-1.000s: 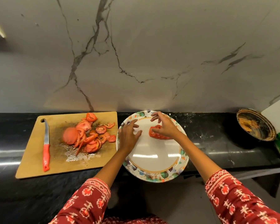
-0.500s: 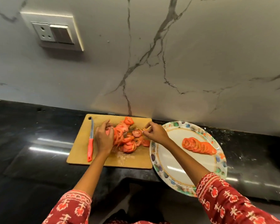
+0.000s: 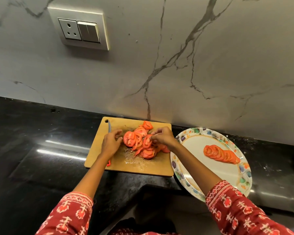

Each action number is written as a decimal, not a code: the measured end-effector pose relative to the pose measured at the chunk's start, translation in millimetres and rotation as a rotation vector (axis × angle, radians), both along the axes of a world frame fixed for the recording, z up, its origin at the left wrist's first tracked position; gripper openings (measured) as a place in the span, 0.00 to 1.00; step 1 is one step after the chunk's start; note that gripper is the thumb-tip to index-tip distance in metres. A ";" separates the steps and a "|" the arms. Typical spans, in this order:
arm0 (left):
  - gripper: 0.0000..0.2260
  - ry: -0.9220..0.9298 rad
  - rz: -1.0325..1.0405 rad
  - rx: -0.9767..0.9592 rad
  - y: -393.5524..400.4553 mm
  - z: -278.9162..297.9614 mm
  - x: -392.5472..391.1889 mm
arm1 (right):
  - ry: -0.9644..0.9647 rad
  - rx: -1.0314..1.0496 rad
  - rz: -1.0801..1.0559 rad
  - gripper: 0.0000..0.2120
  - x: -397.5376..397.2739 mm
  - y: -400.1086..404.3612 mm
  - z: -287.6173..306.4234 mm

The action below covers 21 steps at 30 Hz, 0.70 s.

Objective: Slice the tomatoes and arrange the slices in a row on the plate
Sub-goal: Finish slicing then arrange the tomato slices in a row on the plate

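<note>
Slicing done: short overlapped row of red tomato slices (image 3: 221, 154) on patterned round plate (image 3: 244, 168). Loose slice pile (image 3: 143, 143) left of plate awaits; right hand (image 3: 163, 137) pinches one slice, left hand (image 3: 111, 141) loosely curled, empty.

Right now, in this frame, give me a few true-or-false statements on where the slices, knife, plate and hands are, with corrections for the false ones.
1. A row of overlapping tomato slices lies on the plate. True.
2. The knife lies on the plate. False: it lies on the cutting board, partly hidden under the left hand.
3. The right hand is at the heap of slices on the board. True.
4. The board is bare of tomato. False: the heap of slices is on it.
5. The plate sits left of the board. False: it is on the right.
</note>
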<state>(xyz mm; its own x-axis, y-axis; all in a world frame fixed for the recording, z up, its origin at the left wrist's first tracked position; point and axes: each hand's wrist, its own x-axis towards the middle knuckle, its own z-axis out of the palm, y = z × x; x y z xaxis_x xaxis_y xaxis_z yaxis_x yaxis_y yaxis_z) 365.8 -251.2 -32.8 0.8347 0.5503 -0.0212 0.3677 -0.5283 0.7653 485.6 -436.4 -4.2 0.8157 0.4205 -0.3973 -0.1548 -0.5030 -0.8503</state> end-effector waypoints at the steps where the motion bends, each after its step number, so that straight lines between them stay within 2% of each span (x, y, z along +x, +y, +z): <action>1: 0.18 0.026 -0.021 -0.011 2.5 0.1 3.0 | 0.002 0.028 0.015 0.10 1.9 -1.6 6.6; 8: 0.16 0.150 -0.035 -0.203 14.9 -3.5 23.7 | -0.028 0.087 0.209 0.06 11.1 5.9 34.1; 15: 0.10 0.247 -0.149 -0.296 24.4 1.2 22.2 | 0.112 0.137 0.387 0.06 5.8 47.5 44.5; 18: 0.10 0.299 -0.169 -0.324 27.6 3.8 24.2 | 0.126 0.064 0.377 0.05 7.4 65.4 35.0; 21: 0.10 0.313 -0.119 -0.422 29.3 4.5 27.2 | -0.040 -0.101 0.388 0.02 8.2 79.0 22.9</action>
